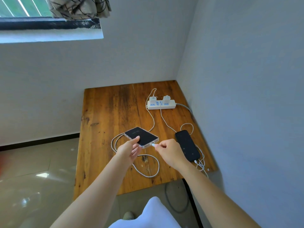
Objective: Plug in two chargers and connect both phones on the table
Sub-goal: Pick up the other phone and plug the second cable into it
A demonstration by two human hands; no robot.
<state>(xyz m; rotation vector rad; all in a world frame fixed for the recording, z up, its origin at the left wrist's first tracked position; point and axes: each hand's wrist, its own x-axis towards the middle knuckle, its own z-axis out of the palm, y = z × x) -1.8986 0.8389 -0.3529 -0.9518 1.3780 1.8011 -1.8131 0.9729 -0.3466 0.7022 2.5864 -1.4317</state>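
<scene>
Wooden table, two plugged chargers, two phones, left hand grasping one, right hand pinching cable plug

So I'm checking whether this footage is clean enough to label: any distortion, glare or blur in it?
Head view: wide-angle bending tilts the walls and window frame; daylight glare patches on the floor tiles; the wooden table, both phones and the hands look sharp; the picture softens toward the lower corners.
</scene>
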